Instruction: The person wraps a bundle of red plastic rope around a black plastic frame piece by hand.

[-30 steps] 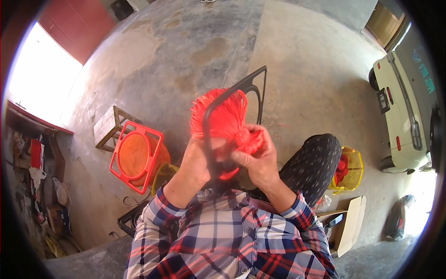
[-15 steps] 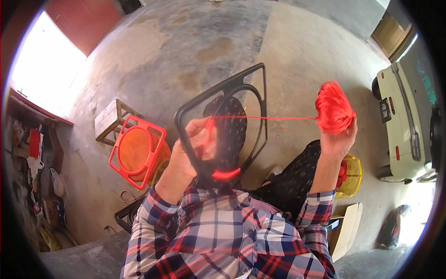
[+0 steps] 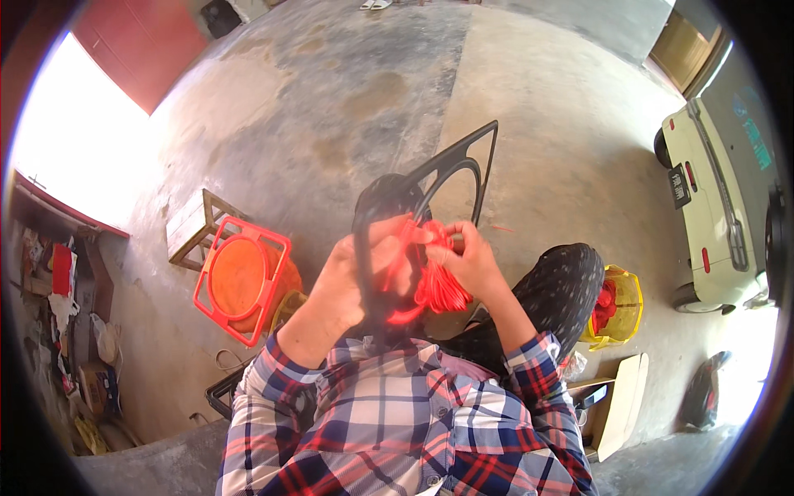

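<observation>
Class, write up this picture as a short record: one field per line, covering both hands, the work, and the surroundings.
Left hand: fingers at the red cord bundle, grip partly hidden
Right hand: holding the red cord bundle, loops hanging below the fingers
Black frame: tilted, one bar crossing in front of the left hand
Picture left: wooden stool and red frame with an orange centre
Picture right: yellow container with red contents; pale vehicle beyond
Lower right: opened cardboard box

Right hand [image 3: 475, 261] back in beside left hand [image 3: 351, 273] – was well out to the right half a second ago, strand stretched between them – red bundle [image 3: 443, 289] now droops below right fingers
</observation>
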The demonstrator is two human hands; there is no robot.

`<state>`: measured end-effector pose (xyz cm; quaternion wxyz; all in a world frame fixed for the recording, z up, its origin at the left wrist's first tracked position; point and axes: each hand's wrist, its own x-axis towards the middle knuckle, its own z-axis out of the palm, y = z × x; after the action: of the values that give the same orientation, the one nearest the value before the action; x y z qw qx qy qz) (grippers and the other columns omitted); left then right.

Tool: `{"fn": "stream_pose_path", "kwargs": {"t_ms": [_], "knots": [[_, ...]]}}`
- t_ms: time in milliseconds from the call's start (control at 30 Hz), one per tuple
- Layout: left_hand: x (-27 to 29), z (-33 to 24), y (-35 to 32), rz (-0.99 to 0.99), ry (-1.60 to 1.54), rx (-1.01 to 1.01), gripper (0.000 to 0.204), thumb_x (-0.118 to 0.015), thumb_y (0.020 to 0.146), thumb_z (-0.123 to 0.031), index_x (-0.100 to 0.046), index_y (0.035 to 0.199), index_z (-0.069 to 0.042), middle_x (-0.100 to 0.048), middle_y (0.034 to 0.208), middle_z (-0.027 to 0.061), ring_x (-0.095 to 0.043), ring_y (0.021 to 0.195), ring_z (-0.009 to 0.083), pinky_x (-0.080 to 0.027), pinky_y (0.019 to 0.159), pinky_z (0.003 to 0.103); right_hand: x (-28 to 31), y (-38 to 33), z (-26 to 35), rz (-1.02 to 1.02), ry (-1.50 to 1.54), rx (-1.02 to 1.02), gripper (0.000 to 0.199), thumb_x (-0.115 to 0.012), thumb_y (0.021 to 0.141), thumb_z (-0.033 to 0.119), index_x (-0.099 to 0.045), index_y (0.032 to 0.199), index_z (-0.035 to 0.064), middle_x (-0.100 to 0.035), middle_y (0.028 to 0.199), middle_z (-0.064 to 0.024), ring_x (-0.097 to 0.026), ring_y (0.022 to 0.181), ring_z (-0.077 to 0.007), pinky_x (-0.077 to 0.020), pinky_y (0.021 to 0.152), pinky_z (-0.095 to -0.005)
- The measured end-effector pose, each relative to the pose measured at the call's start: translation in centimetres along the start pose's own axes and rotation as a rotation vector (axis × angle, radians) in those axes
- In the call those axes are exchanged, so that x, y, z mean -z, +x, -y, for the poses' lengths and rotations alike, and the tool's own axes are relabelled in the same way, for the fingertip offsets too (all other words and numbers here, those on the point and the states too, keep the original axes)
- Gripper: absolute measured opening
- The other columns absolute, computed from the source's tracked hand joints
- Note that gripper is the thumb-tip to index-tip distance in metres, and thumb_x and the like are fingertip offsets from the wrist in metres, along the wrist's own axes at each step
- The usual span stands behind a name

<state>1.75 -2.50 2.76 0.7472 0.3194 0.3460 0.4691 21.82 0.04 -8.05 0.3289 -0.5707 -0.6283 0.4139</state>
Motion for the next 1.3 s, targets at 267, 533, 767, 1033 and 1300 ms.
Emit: {"fn": "stream_pose_path", "kwargs": {"t_ms": [267, 533, 767, 1033, 1300], "knots": [[-1.1, 1.9, 0.5, 0.502, -0.423, 0.319, 0.051, -0.054, 0.093, -0.038, -0.051, 0.126, 0.000, -0.063, 0.103, 0.0195, -0.061, 0.071, 0.0271, -0.047, 0.056, 0.035, 3.1, 1.7, 8.7, 0.334, 1.169, 0.281, 0.027, -0.061, 0.092, 0.021, -0.062, 0.109, 0.0005, -0.059, 0.118, -0.0130, -0.059, 0.101, -0.0198, -0.0488, 0.084, -0.0313], [-0.4, 2.6, -0.4, 0.070, -0.474, 0.285, 0.021, -0.058, 0.083, -0.011, -0.057, 0.101, 0.001, -0.061, 0.093, 0.0141, -0.060, 0.078, 0.0257, -0.048, 0.063, 0.033, 3.8, 0.9, 6.8, 0.131, 0.905, 0.192, 0.026, -0.060, 0.089, 0.016, -0.063, 0.110, 0.0014, -0.060, 0.116, -0.0079, -0.056, 0.104, -0.0146, -0.0427, 0.090, -0.0272], [0.8, 2.6, 1.2, 0.126, -0.201, -0.010, 0.014, -0.065, 0.085, -0.018, -0.059, 0.095, -0.010, -0.052, 0.077, -0.0031, -0.044, 0.062, 0.0047, -0.033, 0.050, 0.020, 0.8, -3.0, 6.0, 0.309, 1.237, 0.102, 0.059, -0.072, 0.075, 0.000, -0.049, 0.129, 0.0050, -0.060, 0.113, -0.0038, -0.058, 0.101, -0.0140, -0.0454, 0.089, -0.0291], [1.7, 1.5, 0.4, 0.159, -0.334, 0.052, 0.038, -0.062, 0.081, -0.002, -0.056, 0.118, -0.004, -0.057, 0.090, 0.0030, -0.047, 0.065, 0.0095, -0.035, 0.052, 0.022, 6.4, -1.6, 7.3, -0.170, 1.487, 0.265, 0.035, -0.061, 0.088, 0.017, -0.054, 0.121, 0.0065, -0.062, 0.116, -0.0074, -0.058, 0.109, -0.0237, -0.0436, 0.097, -0.0427], [4.0, 1.0, 0.3, 0.109, -0.279, -0.059, 0.035, -0.055, 0.093, -0.009, -0.053, 0.128, -0.008, -0.060, 0.095, 0.0136, -0.053, 0.064, 0.0137, -0.037, 0.048, 0.023, 8.2, -1.9, -4.5, 0.167, 1.735, 0.120, 0.032, -0.060, 0.086, 0.028, -0.057, 0.108, 0.0048, -0.062, 0.094, -0.0081, -0.060, 0.080, -0.0195, -0.0518, 0.067, -0.0348]]}}
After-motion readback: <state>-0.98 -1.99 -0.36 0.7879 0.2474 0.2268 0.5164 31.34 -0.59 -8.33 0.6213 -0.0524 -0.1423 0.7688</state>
